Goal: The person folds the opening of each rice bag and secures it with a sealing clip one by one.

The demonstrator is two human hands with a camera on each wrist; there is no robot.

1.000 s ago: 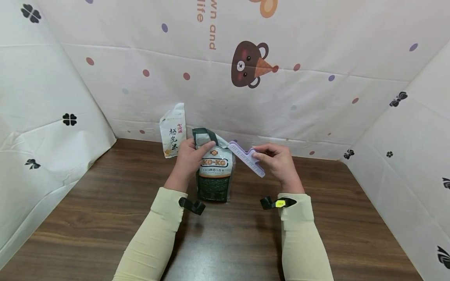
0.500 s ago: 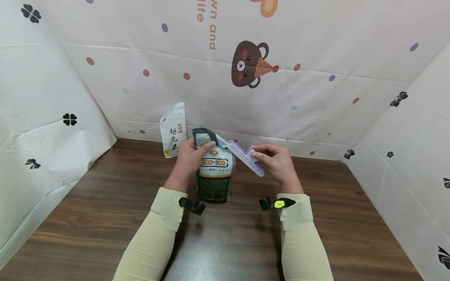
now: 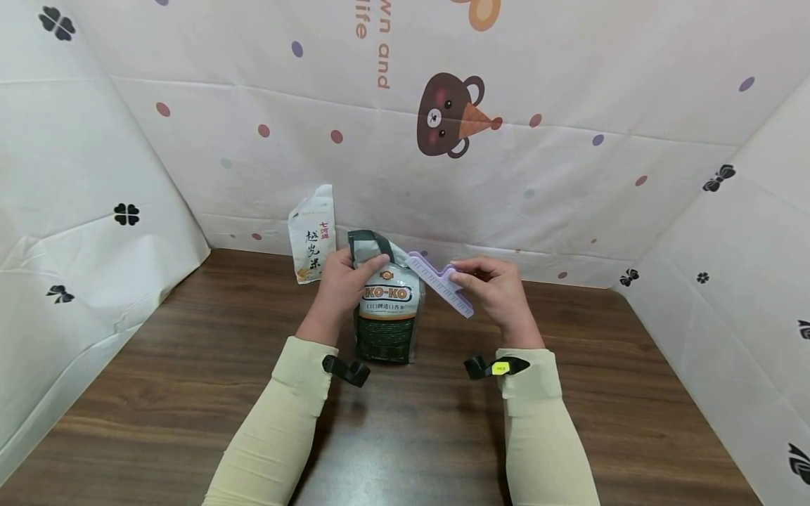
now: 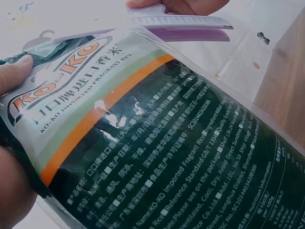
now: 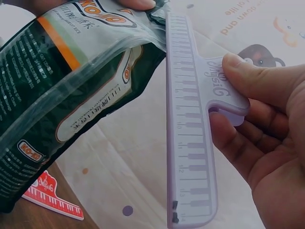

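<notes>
My left hand [image 3: 342, 284] grips a green and white KO-KO rice bag [image 3: 386, 337] near its top, thumb across the front. The bag's top edge is folded over, and the bag stands upright on the table. My right hand [image 3: 496, 292] pinches the handle of a long purple bag clip [image 3: 439, 283] printed with piano keys. Slanting down to the right, the clip has its upper end at the bag's top right corner. In the left wrist view the two long plates of the clip [image 4: 190, 22] stand apart at their free end. My right fingers behind the handle are partly hidden.
A white rice bag [image 3: 312, 235] leans against the patterned cloth backdrop [image 3: 569, 211], left of the KO-KO bag. In the right wrist view a red piano-key clip [image 5: 55, 200] lies on the wooden table [image 3: 430, 436] behind the bag.
My right hand and the purple clip have shifted slightly left, bringing the clip's end closer over the bag's corner. The left hand and the KO-KO bag have stayed nearly still.
</notes>
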